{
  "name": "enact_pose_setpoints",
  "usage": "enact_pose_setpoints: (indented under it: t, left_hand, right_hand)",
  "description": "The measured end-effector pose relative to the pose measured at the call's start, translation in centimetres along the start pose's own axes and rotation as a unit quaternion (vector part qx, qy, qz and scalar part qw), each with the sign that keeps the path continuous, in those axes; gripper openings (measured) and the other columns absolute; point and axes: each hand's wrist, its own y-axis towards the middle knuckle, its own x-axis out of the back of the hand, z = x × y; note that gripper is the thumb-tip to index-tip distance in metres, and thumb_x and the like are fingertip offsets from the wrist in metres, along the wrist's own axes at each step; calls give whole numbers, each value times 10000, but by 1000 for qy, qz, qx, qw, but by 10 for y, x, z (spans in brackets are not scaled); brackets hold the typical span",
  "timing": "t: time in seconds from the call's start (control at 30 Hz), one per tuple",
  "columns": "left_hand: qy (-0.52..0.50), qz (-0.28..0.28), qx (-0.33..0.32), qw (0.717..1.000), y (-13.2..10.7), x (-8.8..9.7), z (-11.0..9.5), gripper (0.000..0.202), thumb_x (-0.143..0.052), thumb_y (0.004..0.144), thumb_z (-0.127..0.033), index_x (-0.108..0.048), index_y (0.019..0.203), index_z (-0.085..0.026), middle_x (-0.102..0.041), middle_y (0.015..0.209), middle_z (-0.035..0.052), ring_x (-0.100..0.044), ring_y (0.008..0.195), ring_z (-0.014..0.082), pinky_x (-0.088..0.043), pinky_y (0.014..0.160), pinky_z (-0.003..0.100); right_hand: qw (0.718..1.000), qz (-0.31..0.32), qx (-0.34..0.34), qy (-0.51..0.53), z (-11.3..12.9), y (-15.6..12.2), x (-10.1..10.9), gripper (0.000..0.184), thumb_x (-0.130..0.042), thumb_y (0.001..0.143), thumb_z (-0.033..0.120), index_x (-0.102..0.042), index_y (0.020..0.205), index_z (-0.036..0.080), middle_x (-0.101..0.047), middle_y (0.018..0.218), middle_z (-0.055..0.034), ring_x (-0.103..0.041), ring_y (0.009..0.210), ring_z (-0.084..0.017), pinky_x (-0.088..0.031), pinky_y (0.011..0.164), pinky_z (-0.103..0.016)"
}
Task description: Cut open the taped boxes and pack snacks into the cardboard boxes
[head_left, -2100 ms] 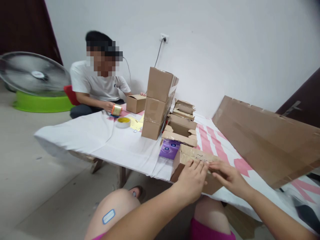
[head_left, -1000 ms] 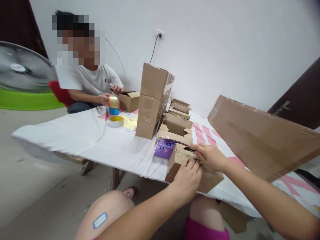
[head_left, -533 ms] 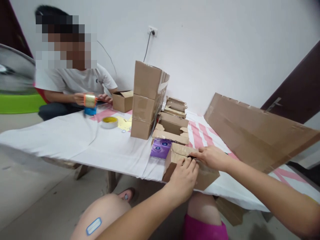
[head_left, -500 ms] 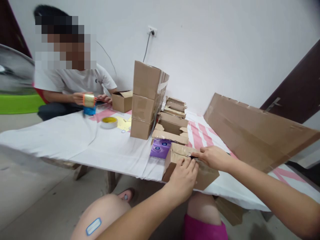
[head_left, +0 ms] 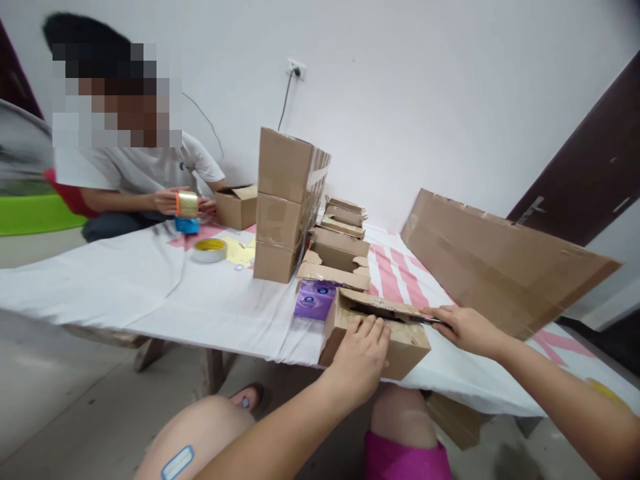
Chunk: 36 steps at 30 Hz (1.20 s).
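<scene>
A small brown cardboard box (head_left: pixel 403 353) sits at the near edge of the cloth-covered table (head_left: pixel 150 293). My left hand (head_left: pixel 363 353) lies on its near side, fingers curled over the top edge, holding it steady. My right hand (head_left: pixel 465 328) is at the box's right end, closed on a thin dark blade-like tool (head_left: pixel 407 318) that lies along the gap between the top flaps. A purple packet (head_left: pixel 310 300) lies just left of the box.
A stack of three sealed boxes (head_left: pixel 287 203) and several open folded boxes (head_left: pixel 340 257) stand mid-table. A large cardboard sheet (head_left: pixel 500 267) leans at the right. A tape roll (head_left: pixel 210 250) lies far left, where a seated person holds a tape dispenser (head_left: pixel 187 207) beside a small box (head_left: pixel 235 207).
My right hand has drawn the dark tool from the middle of the box top to its right end. My left hand stays on the box. The view has swung a little right.
</scene>
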Motion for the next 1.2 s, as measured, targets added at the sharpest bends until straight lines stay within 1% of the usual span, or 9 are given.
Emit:
enact_pose_setpoints:
  t: [0.13,0.27,0.4,0.57,0.7,0.77,0.9,1.07,1.2]
  left_hand:
    - [-62,-53,19,997,2,15,3,332,-530,874,-222,-564,1189,-121,-588,1247,124,-522,1149,273,-400,1003,408]
    - [-71,-106,112,986,7,31,17,184,-479,890,-183,-639,977,-153,-642,1021,100,-555,986,248,-449,895,399]
    - [-31,-111,234,965,9,36,35,227,-550,868,-261,-609,1052,-142,-597,1084,134,-522,1027,299,-443,878,459]
    - [-84,-112,246,959,9,34,47,324,-571,851,-242,-540,1149,-119,-618,1094,132,-537,1048,286,-437,929,443]
    - [-155,-154,251,943,10,33,52,325,-590,817,-197,-541,1135,-146,-651,1046,110,-591,1012,265,-470,900,412]
    - [-191,-159,256,934,11,34,55,285,-590,806,-187,-564,1089,-165,-667,971,81,-619,948,246,-486,864,388]
    - [-244,-160,252,923,13,36,56,158,-553,816,-183,-607,965,-180,-679,932,57,-627,877,216,-483,818,355]
    - [-312,-153,258,901,14,37,53,77,-527,818,-196,-597,850,-184,-676,837,26,-617,783,183,-461,739,305]
    - [-340,-153,250,894,14,36,53,63,-518,816,-210,-576,834,-192,-660,785,-1,-605,726,162,-437,677,274]
  right_hand:
    - [995,-32,-84,45,-26,-21,-38,331,-394,932,334,-590,1177,229,-702,1093,-74,-675,922,-224,-520,769,-346]
    - [989,9,-141,50,-43,-38,-85,327,-368,935,343,-607,1127,228,-701,1055,-82,-665,915,-238,-506,759,-359]
    - [987,62,-141,45,-44,-48,-124,342,-354,933,273,-598,1169,227,-675,1028,-93,-655,893,-233,-482,782,-355]
    - [988,71,-132,42,-37,-47,-144,292,-457,876,246,-649,1090,196,-666,949,-110,-631,881,-253,-474,799,-373]
    - [989,21,-135,56,-33,-36,-130,285,-430,905,291,-635,1070,184,-662,1039,-115,-601,973,-255,-462,863,-403]
    - [981,-92,-150,84,-28,-26,-111,299,-376,940,320,-631,1018,184,-665,1017,-115,-599,975,-251,-460,881,-418]
    - [921,-317,-144,174,3,-2,-59,245,-434,941,381,-612,911,216,-670,913,-73,-619,900,-232,-488,822,-383]
    - [930,-299,8,212,57,28,-15,150,-514,920,324,-621,940,221,-678,894,-58,-624,872,-206,-499,795,-357]
    - [945,-249,21,209,82,50,-11,156,-557,891,326,-625,976,214,-694,895,-60,-637,842,-196,-512,765,-345]
